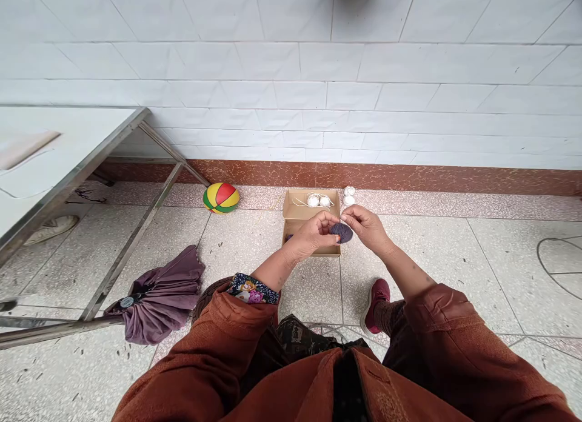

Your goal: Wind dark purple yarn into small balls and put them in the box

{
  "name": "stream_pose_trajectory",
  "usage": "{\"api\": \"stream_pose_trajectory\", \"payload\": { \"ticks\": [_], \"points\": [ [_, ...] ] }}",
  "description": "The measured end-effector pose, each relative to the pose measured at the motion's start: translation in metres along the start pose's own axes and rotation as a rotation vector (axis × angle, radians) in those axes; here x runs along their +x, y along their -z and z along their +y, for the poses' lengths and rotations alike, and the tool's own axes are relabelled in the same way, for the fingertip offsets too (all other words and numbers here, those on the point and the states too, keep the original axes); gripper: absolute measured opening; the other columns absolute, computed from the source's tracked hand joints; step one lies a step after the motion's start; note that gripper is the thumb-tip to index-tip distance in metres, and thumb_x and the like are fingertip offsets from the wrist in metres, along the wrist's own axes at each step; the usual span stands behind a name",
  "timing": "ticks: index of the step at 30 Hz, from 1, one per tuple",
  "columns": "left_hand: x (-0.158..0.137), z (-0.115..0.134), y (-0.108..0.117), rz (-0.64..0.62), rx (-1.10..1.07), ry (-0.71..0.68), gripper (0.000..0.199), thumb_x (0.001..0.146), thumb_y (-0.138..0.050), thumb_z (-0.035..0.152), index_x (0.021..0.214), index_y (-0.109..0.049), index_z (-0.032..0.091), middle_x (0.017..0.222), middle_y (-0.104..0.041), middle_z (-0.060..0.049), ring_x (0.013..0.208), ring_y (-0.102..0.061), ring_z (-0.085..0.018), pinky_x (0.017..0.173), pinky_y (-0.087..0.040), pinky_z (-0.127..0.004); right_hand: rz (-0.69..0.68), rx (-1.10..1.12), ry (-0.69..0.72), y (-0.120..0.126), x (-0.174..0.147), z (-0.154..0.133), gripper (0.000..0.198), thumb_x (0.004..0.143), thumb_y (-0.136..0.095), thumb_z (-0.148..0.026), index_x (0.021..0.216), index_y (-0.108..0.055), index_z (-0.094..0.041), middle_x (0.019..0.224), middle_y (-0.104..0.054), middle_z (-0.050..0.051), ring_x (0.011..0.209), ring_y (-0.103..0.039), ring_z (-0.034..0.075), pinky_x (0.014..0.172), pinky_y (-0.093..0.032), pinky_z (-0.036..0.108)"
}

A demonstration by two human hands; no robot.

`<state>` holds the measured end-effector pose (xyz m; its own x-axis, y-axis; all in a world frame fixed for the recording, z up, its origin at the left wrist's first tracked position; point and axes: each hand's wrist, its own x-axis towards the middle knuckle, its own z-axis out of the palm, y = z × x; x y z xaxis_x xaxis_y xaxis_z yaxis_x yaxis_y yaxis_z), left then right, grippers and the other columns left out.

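My left hand (314,233) is closed around a dark purple ball of yarn (342,232), gripping it from its left side. Just above the ball, my right hand (365,227) pinches a thin strand of yarn between thumb and forefinger. Below and behind both hands an open cardboard box (291,211) rests on the floor, partly covered by the left hand. Two white balls of yarn (319,200) with loose strands lie on its raised lid. A bit of dark yarn shows at the box's left inside. Two more white yarn balls (348,196) sit on the floor beside the lid.
A metal-framed table (119,131) stands at the left. Near its legs are a purple folded umbrella (159,301) and a colourful ball (221,197). A tiled wall (273,64) closes off the far side. At right lies a wire frame (561,273).
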<state>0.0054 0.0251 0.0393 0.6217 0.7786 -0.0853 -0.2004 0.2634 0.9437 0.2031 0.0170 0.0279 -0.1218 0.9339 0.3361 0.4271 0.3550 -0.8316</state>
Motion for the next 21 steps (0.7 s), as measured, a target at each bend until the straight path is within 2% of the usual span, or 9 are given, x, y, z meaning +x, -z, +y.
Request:
{"api": "stream_pose_trajectory", "payload": {
  "ticks": [3, 6, 10, 12, 14, 17, 21],
  "points": [
    [0.0, 0.003, 0.001, 0.048, -0.179, -0.041, 0.046, 0.069, -0.081, 0.023, 0.108, -0.056, 0.021, 0.099, -0.065, -0.003, 0.089, -0.063, -0.015, 0.08, -0.052, -0.032, -0.069, 0.016, -0.07, -0.009, -0.004, 0.006, 0.019, 0.095, -0.055, -0.034, 0.086, -0.066, -0.022, 0.078, -0.066, 0.001, 0.072, -0.06, 0.017, 0.069, -0.047, 0.029],
    [0.002, 0.005, 0.004, 0.179, -0.195, -0.053, 0.044, 0.069, -0.079, 0.023, 0.106, -0.055, 0.02, 0.097, -0.065, -0.002, 0.087, -0.062, -0.014, 0.079, -0.051, -0.031, -0.175, 0.009, -0.046, -0.017, -0.011, 0.003, 0.019, 0.096, -0.054, -0.033, 0.088, -0.067, -0.022, 0.083, -0.068, 0.002, 0.077, -0.062, 0.018, 0.072, -0.048, 0.03],
    [0.007, 0.002, 0.009, 0.4, 0.027, -0.073, 0.04, 0.067, -0.076, 0.015, 0.1, -0.054, 0.019, 0.092, -0.065, -0.001, 0.084, -0.062, -0.012, 0.083, -0.049, -0.03, -0.343, -0.028, 0.07, -0.013, -0.018, -0.011, 0.024, 0.099, -0.053, -0.034, 0.083, -0.065, -0.022, 0.077, -0.064, 0.001, 0.071, -0.059, 0.016, 0.069, -0.046, 0.028],
    [0.008, 0.001, 0.009, 0.446, 0.178, -0.088, 0.041, 0.064, -0.077, 0.012, 0.097, -0.054, 0.019, 0.091, -0.065, 0.0, 0.084, -0.062, -0.013, 0.085, -0.048, -0.031, -0.358, -0.023, 0.13, -0.007, -0.018, -0.017, 0.023, 0.1, -0.054, -0.036, 0.085, -0.066, -0.022, 0.077, -0.063, 0.001, 0.071, -0.059, 0.016, 0.069, -0.046, 0.028],
    [0.009, 0.0, 0.007, 0.427, 0.305, -0.095, 0.042, 0.061, -0.079, 0.012, 0.094, -0.054, 0.019, 0.09, -0.064, -0.001, 0.083, -0.061, -0.013, 0.082, -0.047, -0.031, -0.302, -0.014, 0.165, 0.0, -0.016, -0.021, 0.02, 0.1, -0.056, -0.036, 0.091, -0.068, -0.023, 0.08, -0.065, 0.002, 0.073, -0.06, 0.016, 0.07, -0.047, 0.028],
    [0.005, 0.0, 0.003, 0.314, 0.398, -0.079, 0.039, 0.061, -0.08, 0.016, 0.091, -0.054, 0.019, 0.087, -0.063, 0.0, 0.078, -0.059, -0.013, 0.077, -0.046, -0.03, -0.166, -0.037, 0.179, 0.007, -0.009, -0.02, 0.018, 0.098, -0.059, -0.035, 0.09, -0.07, -0.023, 0.08, -0.066, 0.002, 0.075, -0.061, 0.017, 0.071, -0.048, 0.029],
    [-0.001, 0.001, 0.0, 0.084, 0.255, -0.017, 0.035, 0.065, -0.078, 0.018, 0.093, -0.056, 0.019, 0.087, -0.063, 0.0, 0.079, -0.059, -0.012, 0.078, -0.046, -0.03, -0.032, -0.055, 0.1, 0.006, -0.003, -0.008, 0.019, 0.096, -0.061, -0.036, 0.083, -0.067, -0.023, 0.079, -0.066, 0.002, 0.076, -0.061, 0.018, 0.072, -0.048, 0.03]
  ]
}}
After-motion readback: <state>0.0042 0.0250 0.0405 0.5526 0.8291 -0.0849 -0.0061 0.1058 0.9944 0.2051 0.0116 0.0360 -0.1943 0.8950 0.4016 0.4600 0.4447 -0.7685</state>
